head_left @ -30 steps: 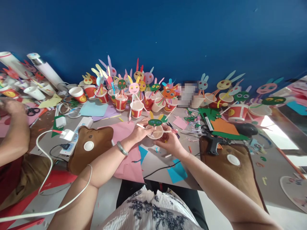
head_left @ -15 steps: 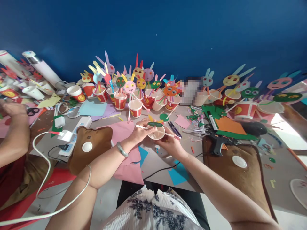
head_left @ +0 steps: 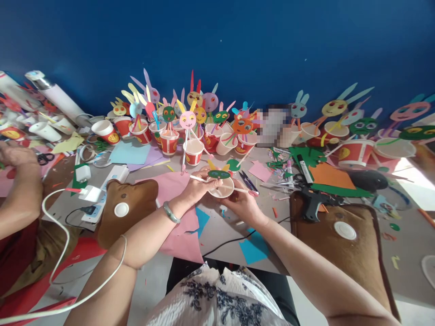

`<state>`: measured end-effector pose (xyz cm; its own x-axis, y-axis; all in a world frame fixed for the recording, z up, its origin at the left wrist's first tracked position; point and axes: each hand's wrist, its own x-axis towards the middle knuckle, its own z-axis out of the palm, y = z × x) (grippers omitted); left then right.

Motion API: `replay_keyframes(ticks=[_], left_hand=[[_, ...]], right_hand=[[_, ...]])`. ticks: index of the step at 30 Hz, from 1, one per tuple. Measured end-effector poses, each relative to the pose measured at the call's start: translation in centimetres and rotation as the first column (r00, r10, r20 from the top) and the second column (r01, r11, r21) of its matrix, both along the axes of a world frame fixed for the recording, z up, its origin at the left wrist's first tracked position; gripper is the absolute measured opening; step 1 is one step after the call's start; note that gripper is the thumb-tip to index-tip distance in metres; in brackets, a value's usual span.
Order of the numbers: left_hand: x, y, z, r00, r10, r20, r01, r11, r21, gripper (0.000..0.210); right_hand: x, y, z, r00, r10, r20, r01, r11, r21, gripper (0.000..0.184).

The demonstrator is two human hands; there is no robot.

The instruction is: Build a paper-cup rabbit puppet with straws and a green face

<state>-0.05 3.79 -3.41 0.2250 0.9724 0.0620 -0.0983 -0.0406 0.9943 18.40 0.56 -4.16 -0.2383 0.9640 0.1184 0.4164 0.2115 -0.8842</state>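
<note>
My right hand [head_left: 247, 206] is wrapped round the side of a paper cup [head_left: 221, 194], whose open mouth faces up toward me. Over the cup's far rim stands a green paper face [head_left: 219, 174] with yellow ears. My left hand [head_left: 199, 188] is closed at the cup's left side, its thumb pressed against the lower edge of that face. White strips stick out to both sides of the cup, the right one ending in a pink tip [head_left: 253, 193]. Most of my left fingers are hidden behind the face and cup.
Finished paper rabbits in cups [head_left: 193, 151] line the wall. A black glue gun [head_left: 311, 206] lies on a brown cushion [head_left: 340, 253] at right. Scissors [head_left: 249, 182], paper scraps and a power strip [head_left: 105, 194] surround me. Another person's arm [head_left: 20, 181] is at left.
The green face has tipped more upright, so its eyes show more clearly. Both hands stay at the cup. My view has shifted slightly.
</note>
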Motion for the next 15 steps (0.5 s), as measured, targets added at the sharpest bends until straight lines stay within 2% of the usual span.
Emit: replay_keyframes(ticks=[4, 9, 15], left_hand=[[-0.07, 0.05, 0.44, 0.999, 0.017, -0.051, -0.015, 1.0, 0.025, 0.029], [-0.1, 0.21, 0.58, 0.988, 0.074, -0.132, -0.053, 0.986, 0.158, 0.024], [0.0, -0.11, 0.07, 0.992, 0.071, -0.105, -0.05, 0.98, 0.192, 0.02]], right_hand=[[-0.15, -0.06, 0.72, 1.0, 0.012, 0.011, -0.011, 1.0, -0.01, 0.048], [-0.2, -0.19, 1.15, 0.998, 0.01, 0.059, -0.009, 1.0, -0.028, 0.046], [-0.1, -0.37, 0.77, 0.995, 0.008, 0.099, -0.019, 0.995, 0.103, 0.042]])
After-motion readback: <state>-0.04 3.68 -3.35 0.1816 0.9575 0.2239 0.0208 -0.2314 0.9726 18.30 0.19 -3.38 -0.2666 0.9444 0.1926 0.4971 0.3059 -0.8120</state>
